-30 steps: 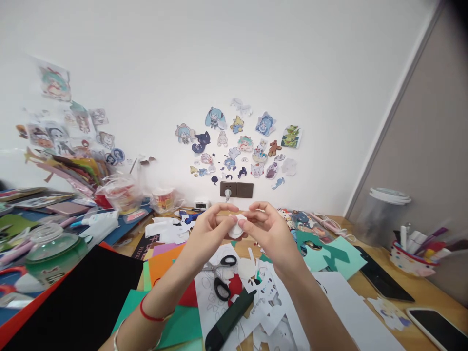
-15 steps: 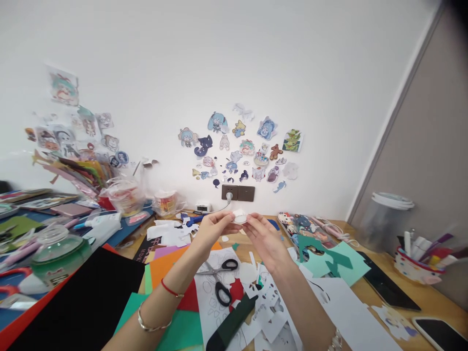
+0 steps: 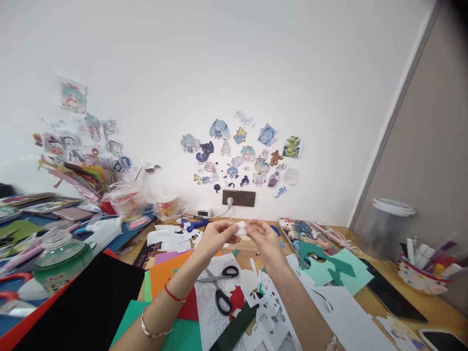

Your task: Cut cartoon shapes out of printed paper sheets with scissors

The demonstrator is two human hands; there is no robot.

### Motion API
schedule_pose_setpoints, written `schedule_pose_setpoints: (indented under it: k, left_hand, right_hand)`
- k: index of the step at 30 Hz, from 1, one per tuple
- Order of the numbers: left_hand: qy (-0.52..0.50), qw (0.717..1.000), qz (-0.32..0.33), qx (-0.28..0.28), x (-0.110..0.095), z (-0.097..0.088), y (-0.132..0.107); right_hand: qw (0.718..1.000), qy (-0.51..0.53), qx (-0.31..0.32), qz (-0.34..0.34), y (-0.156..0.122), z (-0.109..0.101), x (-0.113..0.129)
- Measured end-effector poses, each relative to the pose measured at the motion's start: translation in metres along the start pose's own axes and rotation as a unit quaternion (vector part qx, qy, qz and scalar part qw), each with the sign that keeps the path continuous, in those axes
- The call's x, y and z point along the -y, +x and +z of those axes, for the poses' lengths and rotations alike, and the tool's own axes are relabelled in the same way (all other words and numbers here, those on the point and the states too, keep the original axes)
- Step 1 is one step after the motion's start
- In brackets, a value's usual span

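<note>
Between my fingertips, over the back part of the wooden table, is a small white paper piece (image 3: pixel 241 227). My left hand (image 3: pixel 219 236) pinches its left side, and my right hand (image 3: pixel 264 239) pinches its right side. Fingers cover its edges, so its full outline is hidden. Below my hands, black-handled scissors (image 3: pixel 221 287) lie partly open on a white sheet with drawn outlines (image 3: pixel 209 304). White paper scraps (image 3: pixel 270 317) and a red scrap (image 3: pixel 237 297) are heaped beside them. A dark green long object (image 3: pixel 234 331) lies in front, its kind unclear.
Black paper (image 3: pixel 84 302), orange paper (image 3: pixel 170 270) and green paper (image 3: pixel 135 326) spread at left, near a green-tinted jar (image 3: pixel 62 261). At right are teal sheets (image 3: pixel 343 265), a dark tablet-like slab (image 3: pixel 393 290), a pen holder (image 3: pixel 422 275) and a phone (image 3: pixel 444 340). Cutouts (image 3: pixel 234 165) cover the wall.
The view has tilted up slightly, so the wall and table sit lower in the picture. Both hands still hold the white paper piece, which now shows at a different angle.
</note>
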State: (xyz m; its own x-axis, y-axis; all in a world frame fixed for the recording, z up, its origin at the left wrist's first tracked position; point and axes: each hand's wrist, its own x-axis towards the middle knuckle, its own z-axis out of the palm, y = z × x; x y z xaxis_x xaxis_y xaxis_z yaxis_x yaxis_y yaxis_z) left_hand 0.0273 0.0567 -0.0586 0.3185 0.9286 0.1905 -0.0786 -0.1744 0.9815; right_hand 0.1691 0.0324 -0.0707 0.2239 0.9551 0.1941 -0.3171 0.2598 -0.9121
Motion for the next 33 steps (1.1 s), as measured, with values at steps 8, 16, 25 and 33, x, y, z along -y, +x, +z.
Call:
schedule_pose_setpoints:
  k: [8,16,25,33]
  left_hand:
    - [-0.004,0.999,0.027,-0.027,-0.01,0.0,-0.005]
    - [0.028,0.997,0.064,-0.044,-0.017,0.0,-0.011]
    - [0.068,0.993,0.078,-0.049,-0.02,0.0,-0.015]
    - [0.074,0.994,0.069,-0.041,-0.024,0.001,-0.016]
  right_hand:
    - [0.996,-0.083,0.031,-0.016,-0.007,0.005,0.013]
    - [0.983,-0.167,0.016,-0.077,-0.02,0.011,0.03]
    - [0.97,-0.212,0.005,-0.117,-0.022,0.011,0.034]
    - [0.973,-0.21,0.009,-0.099,-0.021,0.012,0.032]
